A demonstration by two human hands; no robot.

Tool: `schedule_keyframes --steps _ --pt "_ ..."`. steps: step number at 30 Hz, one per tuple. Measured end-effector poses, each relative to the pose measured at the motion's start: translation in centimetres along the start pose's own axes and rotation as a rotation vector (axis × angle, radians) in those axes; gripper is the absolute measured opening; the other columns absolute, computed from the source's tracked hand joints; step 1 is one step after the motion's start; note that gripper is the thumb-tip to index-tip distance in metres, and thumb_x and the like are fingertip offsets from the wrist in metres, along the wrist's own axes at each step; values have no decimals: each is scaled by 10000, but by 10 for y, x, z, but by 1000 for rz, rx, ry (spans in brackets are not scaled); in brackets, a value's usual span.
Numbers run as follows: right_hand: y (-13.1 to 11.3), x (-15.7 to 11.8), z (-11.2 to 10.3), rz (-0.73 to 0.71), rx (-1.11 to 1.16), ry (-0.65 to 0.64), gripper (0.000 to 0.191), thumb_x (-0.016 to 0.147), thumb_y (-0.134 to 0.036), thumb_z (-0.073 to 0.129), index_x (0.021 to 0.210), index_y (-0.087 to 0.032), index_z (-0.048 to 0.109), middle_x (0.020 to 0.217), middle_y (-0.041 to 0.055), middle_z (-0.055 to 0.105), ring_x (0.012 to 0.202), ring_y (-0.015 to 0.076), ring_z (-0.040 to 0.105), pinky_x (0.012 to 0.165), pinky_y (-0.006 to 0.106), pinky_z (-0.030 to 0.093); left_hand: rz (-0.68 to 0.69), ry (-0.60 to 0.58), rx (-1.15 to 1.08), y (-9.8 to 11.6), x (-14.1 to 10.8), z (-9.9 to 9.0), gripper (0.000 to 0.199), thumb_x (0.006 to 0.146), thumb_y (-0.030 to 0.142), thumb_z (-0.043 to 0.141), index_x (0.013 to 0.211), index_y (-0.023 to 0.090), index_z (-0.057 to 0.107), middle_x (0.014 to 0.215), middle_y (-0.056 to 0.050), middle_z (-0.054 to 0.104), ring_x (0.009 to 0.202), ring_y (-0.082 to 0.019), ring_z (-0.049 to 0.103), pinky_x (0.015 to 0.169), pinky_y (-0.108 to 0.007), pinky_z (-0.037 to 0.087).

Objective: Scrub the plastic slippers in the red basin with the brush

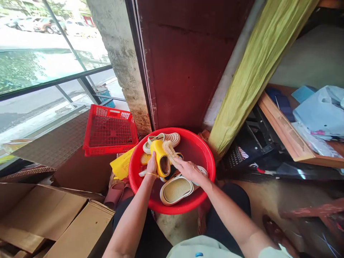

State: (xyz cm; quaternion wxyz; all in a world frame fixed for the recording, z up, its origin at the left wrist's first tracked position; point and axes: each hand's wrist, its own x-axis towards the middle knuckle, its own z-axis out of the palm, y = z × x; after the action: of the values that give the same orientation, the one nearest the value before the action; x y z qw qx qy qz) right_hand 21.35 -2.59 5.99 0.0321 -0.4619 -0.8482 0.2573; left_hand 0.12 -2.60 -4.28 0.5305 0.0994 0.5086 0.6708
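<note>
Gripping a yellow shoe and a brush over a red basin

The yellow shoe [160, 157], smooth and faintly glossy, was tilted above the red basin [180, 209], its rounded dark opening turned toward the person. The left hand [152, 165] grasped it along the near left side, a thin bracelet [151, 174] circling that wrist. The right hand [189, 170] was closed on the brush [168, 150], whose pale, dense bristles lay right beside the shoe; the handle was mostly hidden, and firm pressing could not be told.

Below, a cream clog [176, 190] showed an oval footbed of curved ridges, while another pale clog [173, 138] with a ribbed surface lay near the far rim. The basin itself was round, with a thick, smooth plastic lip.

Just left stood a red crate [110, 149] of latticed plastic, and below it were flat-sided brown cardboard boxes [80, 225]. Beyond rose a maroon panel [188, 71], flat and scuffed, next to a rough, flaking concrete pillar [115, 43]. A creased yellow-green curtain [249, 79] hung slantwise at right.
</note>
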Motion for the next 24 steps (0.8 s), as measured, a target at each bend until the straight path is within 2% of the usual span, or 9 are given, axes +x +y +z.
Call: schedule_keyframes --steps 2,4,8,10,14,17,19,21,24 --pt "9 -21 -4 -7 19 -51 519 1058 -361 418 1571 -366 500 1326 64 745 1166 296 731 1012 424 545 -121 16 -78 2 0 0 614 867 694 674 1174 164 719 1026 -128 784 876 -245 760 794 -357 632" --pt "14 -42 -5 -38 63 -68 528 1042 -353 445 1564 -337 517 1375 63 719 1235 290 694 1068 418 509 -207 -9 -148 4 0 1 677 875 733 626 1226 159 701 1049 -148 781 860 -262 766 794 -389 641" --pt "5 -58 3 -138 139 -147 525 1027 -357 467 1546 -332 543 1466 37 657 1313 277 641 1100 390 484 -210 -85 -197 5 -4 2 730 875 743 614 1264 129 672 1032 -163 786 896 -298 762 820 -415 634" --pt "-5 -49 10 -128 112 -146 507 1030 -363 456 1525 -341 564 1416 46 694 1257 296 678 1042 399 518 -172 -130 -123 3 -6 2 769 860 762 620 1259 106 664 1017 -178 785 918 -320 755 821 -419 619" --pt "-29 -8 23 -55 12 -23 518 1022 -286 447 1531 -340 529 1215 70 784 1098 297 745 926 380 543 -128 -263 31 -4 -6 4 846 798 847 607 1233 126 677 1060 -201 777 936 -349 749 779 -433 606" --pt "-40 21 32 -45 -3 37 470 1013 -236 443 1459 -280 584 1157 91 794 1098 273 736 930 350 527 2 -156 53 -7 -2 7 797 765 821 671 1213 162 684 1148 -181 762 992 -322 747 791 -392 609" --pt "-41 34 35 -54 33 30 435 1014 -225 440 1406 -240 627 1153 102 793 1106 257 731 944 333 524 83 -79 70 -6 0 7 724 773 748 728 1220 180 678 1221 -162 744 1082 -304 730 848 -360 602" --pt "-36 39 34 -90 97 3 426 1006 -234 472 1392 -217 651 1226 100 774 1162 245 710 982 317 518 116 -45 79 -3 0 6 669 809 686 735 1251 189 662 1270 -149 726 1148 -294 707 901 -351 590" --pt "-21 37 27 -196 165 -73 431 994 -277 527 1398 -244 671 1341 44 732 1253 235 667 1040 302 502 121 1 50 2 -1 5 609 877 637 686 1292 194 634 1220 -134 736 1126 -280 711 947 -385 588"
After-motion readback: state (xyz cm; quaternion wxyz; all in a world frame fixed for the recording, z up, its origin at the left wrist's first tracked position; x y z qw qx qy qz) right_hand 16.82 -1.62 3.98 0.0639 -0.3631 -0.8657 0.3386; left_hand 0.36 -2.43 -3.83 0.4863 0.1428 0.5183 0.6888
